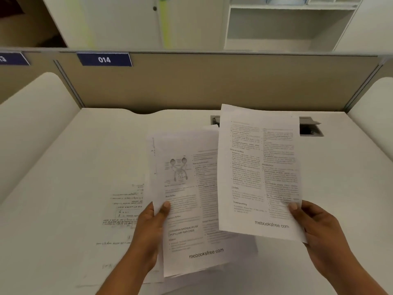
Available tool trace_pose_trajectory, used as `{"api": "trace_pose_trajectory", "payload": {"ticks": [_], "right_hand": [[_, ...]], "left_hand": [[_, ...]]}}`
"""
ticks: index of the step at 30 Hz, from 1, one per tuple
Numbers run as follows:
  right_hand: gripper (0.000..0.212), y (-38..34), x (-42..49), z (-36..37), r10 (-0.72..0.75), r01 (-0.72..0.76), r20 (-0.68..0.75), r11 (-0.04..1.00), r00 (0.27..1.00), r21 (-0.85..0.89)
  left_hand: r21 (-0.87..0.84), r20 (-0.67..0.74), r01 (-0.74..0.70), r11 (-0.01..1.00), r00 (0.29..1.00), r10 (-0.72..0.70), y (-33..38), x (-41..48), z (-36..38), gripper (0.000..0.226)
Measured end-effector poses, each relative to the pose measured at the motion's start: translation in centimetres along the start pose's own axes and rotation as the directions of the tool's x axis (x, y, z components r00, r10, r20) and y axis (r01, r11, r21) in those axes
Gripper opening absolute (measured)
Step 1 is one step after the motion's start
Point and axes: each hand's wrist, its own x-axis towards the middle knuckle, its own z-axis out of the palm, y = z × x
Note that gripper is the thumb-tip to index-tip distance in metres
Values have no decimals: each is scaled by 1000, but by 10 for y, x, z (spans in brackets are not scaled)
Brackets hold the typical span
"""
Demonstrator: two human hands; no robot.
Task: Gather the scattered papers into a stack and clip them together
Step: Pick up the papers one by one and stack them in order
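Papers [204, 209] are split three ways right now, centre and lower left of the frame, none of them clipped. The white desk [74, 167] fills the lower frame under it all. The biggest lot is the bundle [185, 231] at centre, lifted off the desk, its edges fanned and uneven. Overlapping its right side is a single sheet [257, 167], held up at centre right. At lower left a handwritten sheet [125, 209] lies flat on the desk, partly under the bundle. The left hand [146, 231] pinches the bundle's left edge, thumb on the front, fingers behind. The right hand [319, 233] pinches the single sheet by its lower right edge the same way. A small open hatch [309, 126] sits in the desk at upper right. No clip in view.

Here's the worry: the bundle hangs from one edge, so loose pages could slide out as the sheets meet. The single sheet could snag those fanned edges and crease. And that pale handwritten sheet could easily get left behind
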Motion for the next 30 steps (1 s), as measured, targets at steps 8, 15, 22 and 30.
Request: {"api": "trace_pose_trajectory", "payload": {"ticks": [8, 15, 22, 30], "right_hand": [[30, -3, -6, 30, -32, 40, 98, 996, 995, -77], [18, 1, -9, 42, -41, 67, 120, 974, 992, -218], [21, 7, -1, 42, 6, 24, 102, 955, 995, -295], [22, 4, -9, 50, 119, -66, 216, 969, 969, -240]], "left_hand": [[-3, 44, 23, 1000, 999, -22, 5, -2, 12, 23], [-18, 93, 32, 999, 995, -30, 5, -7, 18, 29], [-27, 105, 41, 999, 994, -38, 2, -11, 22, 28], [-57, 75, 7, 998, 997, -3, 1, -17, 34, 24]]}}
